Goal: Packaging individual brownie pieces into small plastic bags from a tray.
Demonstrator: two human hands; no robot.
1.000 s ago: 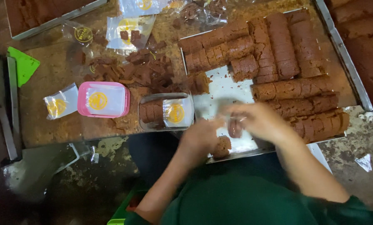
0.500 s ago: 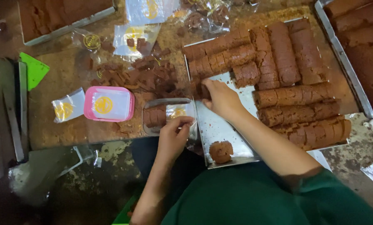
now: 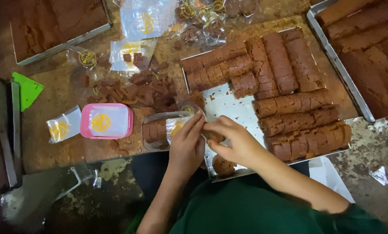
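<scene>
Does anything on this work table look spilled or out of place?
Yes: loose brown cake scraps and crumbs lie scattered over the brown tabletop beside the pink-rimmed plastic container, outside any tray, with empty clear bags strewn nearby.
</scene>
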